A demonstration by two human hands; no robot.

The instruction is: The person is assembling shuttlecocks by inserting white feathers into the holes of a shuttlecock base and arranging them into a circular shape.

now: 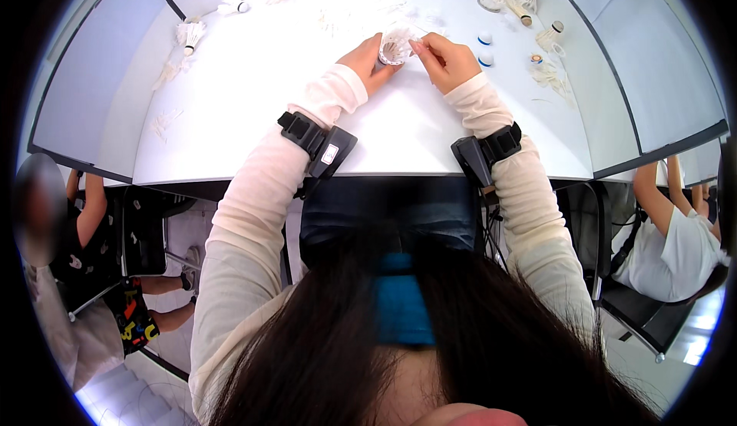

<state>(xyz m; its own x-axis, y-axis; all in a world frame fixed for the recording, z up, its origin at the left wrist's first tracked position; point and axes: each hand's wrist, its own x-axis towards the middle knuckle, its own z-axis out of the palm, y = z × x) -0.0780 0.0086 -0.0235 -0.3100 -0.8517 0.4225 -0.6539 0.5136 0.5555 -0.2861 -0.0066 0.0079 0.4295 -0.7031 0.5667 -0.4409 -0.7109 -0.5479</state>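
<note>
Over the far middle of the white table, a white shuttlecock [396, 45] is held with the open end of its skirt turned up toward me. My left hand [364, 64] is closed round its left and near side. From the right, my right hand [450, 64] pinches the skirt's rim between thumb and forefinger, where a feather seems to be. The fingers hide part of the shuttlecock, and its cork end cannot be seen. Loose white feather pieces [335, 21] lie on the table beyond my hands.
Two white cork heads with blue bands [485, 61] stand right of my hands. Several shuttlecocks [550, 36] and feathers [554, 79] lie along the right side; more shuttlecocks [192, 37] are at the left. Low partitions [614, 65] enclose the table. People sit on both sides.
</note>
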